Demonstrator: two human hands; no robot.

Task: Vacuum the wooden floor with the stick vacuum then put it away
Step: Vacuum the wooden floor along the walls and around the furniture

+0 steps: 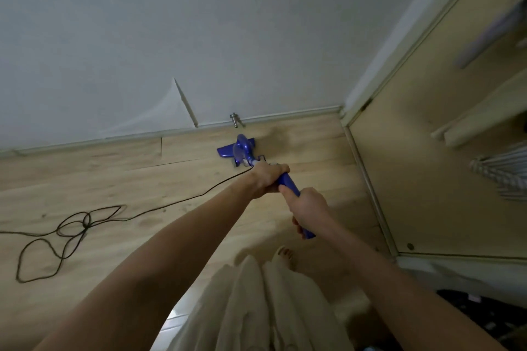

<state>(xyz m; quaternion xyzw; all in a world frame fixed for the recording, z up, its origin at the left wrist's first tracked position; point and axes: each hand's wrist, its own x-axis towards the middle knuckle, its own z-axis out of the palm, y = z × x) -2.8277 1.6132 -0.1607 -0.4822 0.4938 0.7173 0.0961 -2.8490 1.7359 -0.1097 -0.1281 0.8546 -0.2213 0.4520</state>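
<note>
- Both hands grip the blue vacuum (288, 184) by its stick, one ahead of the other
- Left hand (268, 179) is wrapped round the stick further down, nearer the head
- Right hand (308, 208) is wrapped round the handle end, thumb lying along the top
- Vacuum head (232, 149) sits on the wooden floor (114, 179), close to the skirting of the grey wall (199, 23), just below a metal doorstop (234, 120)
- A black cord (71, 225) runs from the vacuum across the floor to the left and lies in loose loops
- An open door (413, 151) stands at right
- A bare foot (283, 255) shows beneath pale clothing
</note>
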